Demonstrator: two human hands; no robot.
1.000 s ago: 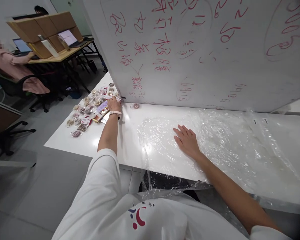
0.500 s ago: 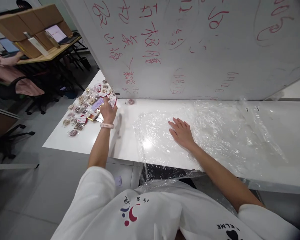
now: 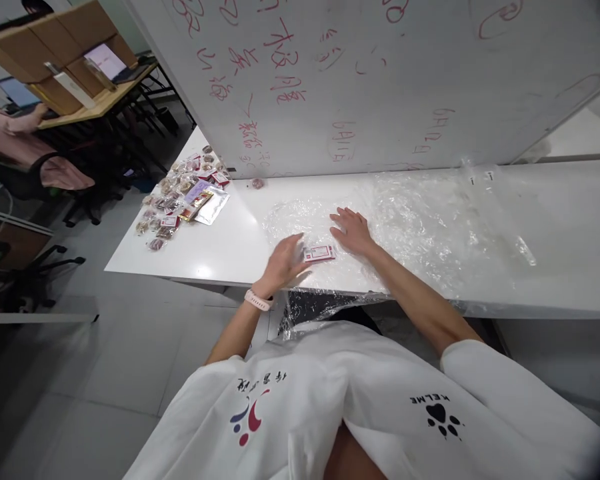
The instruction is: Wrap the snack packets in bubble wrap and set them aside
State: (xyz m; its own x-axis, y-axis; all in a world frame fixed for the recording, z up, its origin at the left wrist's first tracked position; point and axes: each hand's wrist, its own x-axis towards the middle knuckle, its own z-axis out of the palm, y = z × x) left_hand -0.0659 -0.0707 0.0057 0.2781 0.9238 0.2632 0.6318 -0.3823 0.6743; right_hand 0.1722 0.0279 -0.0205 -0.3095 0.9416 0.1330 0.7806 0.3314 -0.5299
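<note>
Where clear plastic [image 3: 415, 233] spreads, small rectangular packet [image 3: 320, 253], white face, reddish-pink edging

Counting one left hand [image 3: 283, 261] and one right hand [image 3: 354, 233], so two of them. Finding one packet [image 3: 319, 253] beside the left hand, one silver pouch [image 3: 214, 207], and one wristband [image 3: 259, 300]. Seeing also one whiteboard [image 3: 360, 93], two lit screens [image 3: 106, 62], and one lone pack [image 3: 257, 183] near the whiteboard. Managing only to say "many" for the heaped packs [image 3: 169, 202], because of overlapping too much.
</note>
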